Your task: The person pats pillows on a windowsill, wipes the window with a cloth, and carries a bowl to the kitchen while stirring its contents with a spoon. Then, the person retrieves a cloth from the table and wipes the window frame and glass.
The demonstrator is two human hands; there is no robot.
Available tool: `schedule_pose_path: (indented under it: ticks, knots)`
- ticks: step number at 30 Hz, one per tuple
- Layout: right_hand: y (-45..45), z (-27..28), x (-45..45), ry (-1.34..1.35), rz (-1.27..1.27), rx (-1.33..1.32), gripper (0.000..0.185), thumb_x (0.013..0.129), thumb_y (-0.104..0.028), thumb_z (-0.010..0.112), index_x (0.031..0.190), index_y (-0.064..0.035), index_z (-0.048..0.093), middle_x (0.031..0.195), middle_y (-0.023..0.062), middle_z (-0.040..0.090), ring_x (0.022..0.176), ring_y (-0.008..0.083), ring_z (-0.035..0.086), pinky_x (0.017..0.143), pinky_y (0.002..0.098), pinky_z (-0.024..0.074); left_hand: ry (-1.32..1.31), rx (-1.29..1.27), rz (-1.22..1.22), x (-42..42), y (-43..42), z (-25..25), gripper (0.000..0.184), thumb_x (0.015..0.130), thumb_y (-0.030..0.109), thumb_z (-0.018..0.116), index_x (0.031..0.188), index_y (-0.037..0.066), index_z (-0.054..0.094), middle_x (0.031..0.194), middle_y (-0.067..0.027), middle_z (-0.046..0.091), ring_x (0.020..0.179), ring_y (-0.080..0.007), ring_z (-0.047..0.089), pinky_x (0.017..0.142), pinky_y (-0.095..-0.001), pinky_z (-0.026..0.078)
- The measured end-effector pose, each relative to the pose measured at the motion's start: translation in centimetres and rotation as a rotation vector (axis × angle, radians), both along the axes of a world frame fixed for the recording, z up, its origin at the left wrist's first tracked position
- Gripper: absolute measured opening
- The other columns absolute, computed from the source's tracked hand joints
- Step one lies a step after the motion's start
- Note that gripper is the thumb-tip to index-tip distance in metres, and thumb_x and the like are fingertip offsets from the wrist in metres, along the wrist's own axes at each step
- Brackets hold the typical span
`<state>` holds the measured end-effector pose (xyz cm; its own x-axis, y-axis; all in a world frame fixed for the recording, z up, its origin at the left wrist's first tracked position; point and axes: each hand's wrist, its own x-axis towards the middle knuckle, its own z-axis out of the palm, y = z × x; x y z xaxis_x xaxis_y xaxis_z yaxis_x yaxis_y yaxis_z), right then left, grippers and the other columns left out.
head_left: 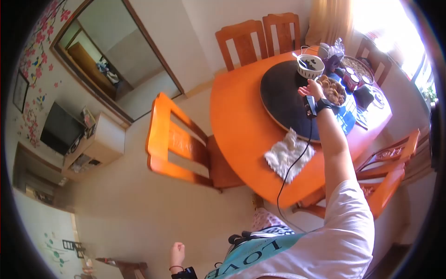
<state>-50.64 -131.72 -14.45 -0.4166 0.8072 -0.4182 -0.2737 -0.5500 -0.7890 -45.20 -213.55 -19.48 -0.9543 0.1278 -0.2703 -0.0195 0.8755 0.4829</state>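
My right hand point(312, 89) reaches out over the black turntable point(283, 93) on the round orange table, with a black device and cable strapped at its wrist. Its fingers are slightly curled and apart, and I see nothing held in them. Just beyond it stands a white slotted bowl point(310, 73) with dark contents and a pale handle leaning out. To its right, very near the hand, is a bowl of brown lumpy food point(333, 92). Low down, away from the table, my left hand point(177, 254) is closed in a loose fist, with nothing visible in it.
A crumpled whitish cloth point(290, 156) lies near the table's front edge, crossed by the cable. Jars point(351, 81), a round tray point(357, 67) and bags crowd the right side. Wooden chairs point(179, 144) surround the table. A television point(62, 128) and cabinet point(95, 146) stand left.
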Motion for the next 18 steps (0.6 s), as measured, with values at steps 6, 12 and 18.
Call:
schedule_pose_path:
  ticks: [6, 12, 18]
  knots:
    - [6.0, -2.4, -5.1, 0.070, -0.171, -0.034, 0.060, 0.087, -0.037, 0.045, 0.134, -0.0064, 0.021, 0.138, 0.0185, 0.016, 0.083, 0.0421, 0.056, 0.053, 0.0444, 0.0535, -0.380, -0.016, -0.250, -4.8, 1.9, -4.7, 0.018, 0.082, 0.014, 0.054, 0.097, 0.004, 0.058, 0.095, -0.0171, 0.061, 0.091, -0.0252, 0.058, 0.081, -0.0357, 0.044]
    - [12.6, -5.7, -7.7, 0.234, -0.205, 0.097, 0.042, 0.092, -0.038, 0.033, 0.119, -0.0081, 0.044, 0.116, 0.0105, 0.050, 0.082, 0.0257, 0.059, 0.061, 0.0437, 0.0549, -0.364, -0.080, -0.284, -7.8, 4.3, -4.1, 0.023, 0.083, 0.018, 0.054, 0.097, 0.000, 0.057, 0.092, -0.0174, 0.061, 0.086, -0.0302, 0.057, 0.077, -0.0373, 0.044]
    - [16.0, -8.0, -7.7, 0.321, -0.155, 0.034, 0.040, 0.073, -0.006, 0.032, 0.109, 0.0085, 0.041, 0.098, 0.0185, 0.056, 0.077, 0.0290, 0.060, 0.067, 0.0361, 0.0550, -0.424, -0.244, -0.264, -10.6, 8.3, -1.0, 0.025, 0.082, 0.021, 0.054, 0.097, 0.001, 0.057, 0.095, -0.0183, 0.059, 0.091, -0.0344, 0.055, 0.080, -0.0382, 0.043]
